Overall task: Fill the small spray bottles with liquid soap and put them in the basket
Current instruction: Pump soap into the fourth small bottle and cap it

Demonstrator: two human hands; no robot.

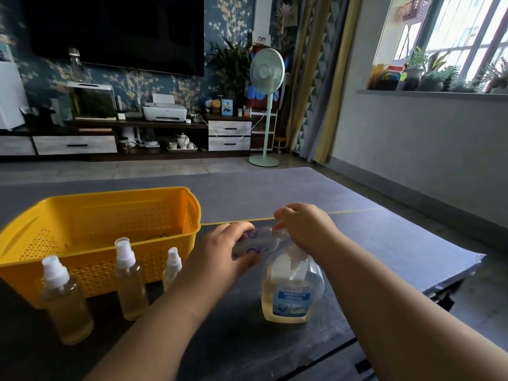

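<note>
Both hands work above the counter (371, 243): the left hand (220, 250) wraps the body of a small clear spray bottle (258, 242), while the right hand (308, 229) pinches at its neck end; whether a cap is on, I cannot tell. That bottle lies almost level, long axis left to right, neck toward the right, just over the soap dispenser (291, 290). Held so flat, any soap could run out at the neck, and a slip could knock the dispenser. Left sits the yellow basket (110, 210), three filled spray bottles (129, 281) near it.
</note>
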